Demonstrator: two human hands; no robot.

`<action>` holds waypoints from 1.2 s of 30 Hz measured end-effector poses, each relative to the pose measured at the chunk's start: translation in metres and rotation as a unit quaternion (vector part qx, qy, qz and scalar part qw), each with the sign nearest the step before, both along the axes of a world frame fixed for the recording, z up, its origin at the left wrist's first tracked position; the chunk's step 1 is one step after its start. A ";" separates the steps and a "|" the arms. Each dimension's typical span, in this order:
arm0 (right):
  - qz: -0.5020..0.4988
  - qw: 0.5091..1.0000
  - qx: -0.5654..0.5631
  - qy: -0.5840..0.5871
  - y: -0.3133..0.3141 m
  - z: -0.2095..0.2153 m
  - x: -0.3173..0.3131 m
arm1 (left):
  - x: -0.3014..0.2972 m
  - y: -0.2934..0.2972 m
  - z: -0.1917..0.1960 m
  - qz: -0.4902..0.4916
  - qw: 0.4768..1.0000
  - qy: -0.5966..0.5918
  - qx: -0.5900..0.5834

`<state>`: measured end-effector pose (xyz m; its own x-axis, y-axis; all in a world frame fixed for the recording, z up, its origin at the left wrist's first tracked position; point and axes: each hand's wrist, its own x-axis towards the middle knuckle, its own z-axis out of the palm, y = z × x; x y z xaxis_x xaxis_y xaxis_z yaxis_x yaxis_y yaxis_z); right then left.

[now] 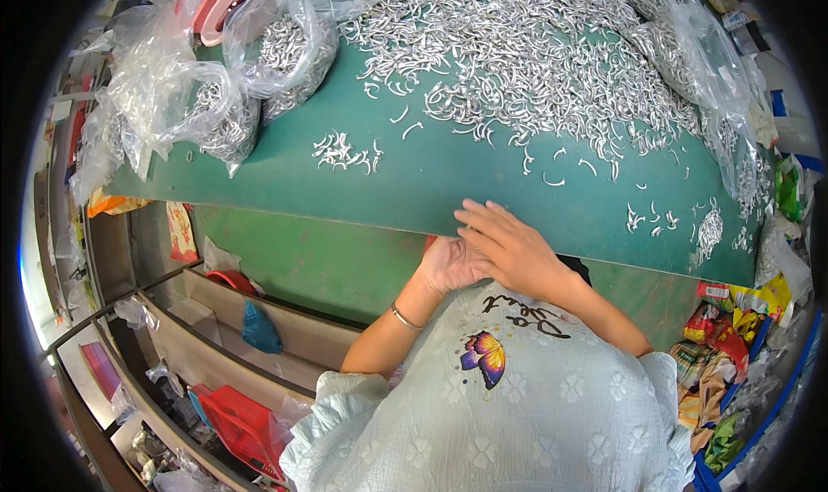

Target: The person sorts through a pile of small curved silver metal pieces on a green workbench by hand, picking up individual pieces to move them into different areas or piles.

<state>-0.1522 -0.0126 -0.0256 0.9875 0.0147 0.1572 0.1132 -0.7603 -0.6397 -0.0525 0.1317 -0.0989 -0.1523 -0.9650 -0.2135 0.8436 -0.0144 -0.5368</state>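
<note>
At the near edge of the green table [285, 169], my two hands meet in front of my body. My right hand [517, 250] lies across the left one, back upward, its fingers stretched out flat toward the table edge; I see nothing in it. My left hand [450, 266] is turned with the palm partly up, and its fingers are hidden under the right hand. Beyond them a big heap of small curved silvery metal pieces [517, 52] covers the far part of the table. A small cluster of the same pieces [345, 151] lies to the left of my hands.
Clear plastic bags [226, 117] of metal pieces stand at the left, near a pink ring-shaped object [231, 5]. Small piles [710, 231] and another bag [690, 61] lie at the right. Below are wooden shelves [233, 345], a red plastic basket [241, 423] and colourful packets [724, 337].
</note>
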 end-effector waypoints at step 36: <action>-0.585 0.750 0.198 -0.237 -0.129 0.005 -0.175 | -0.124 -0.196 0.075 0.176 0.590 -0.767 0.179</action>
